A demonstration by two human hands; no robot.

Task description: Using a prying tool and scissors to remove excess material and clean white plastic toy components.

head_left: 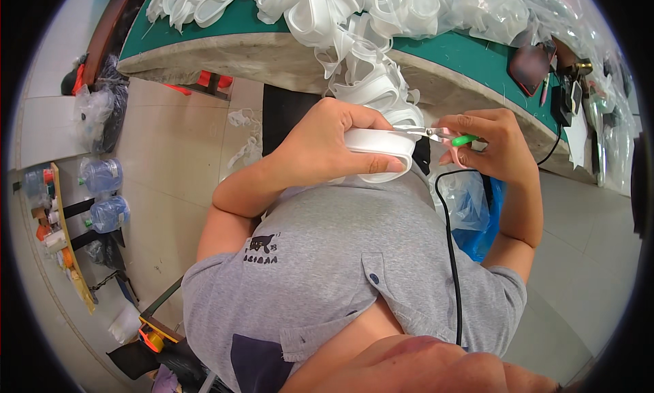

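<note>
My left hand is closed around a white looped strap piece, thumb on the near side and fingers behind it. The piece hangs in front of my chest and looks joined to a chain of similar white loops that runs down over the table's edge. In my right hand is a small pair of scissors with pink and green handles. Their blades point left and reach the upper right edge of the white piece, close to my left fingers. Whether the blades are parted is too small to tell.
A green-topped table with a cloth-covered edge stretches across the front, heaped with white loops. At its right lie a dark red phone-like object and a black box. A black cable hangs by my right arm. Large water bottles stand at left.
</note>
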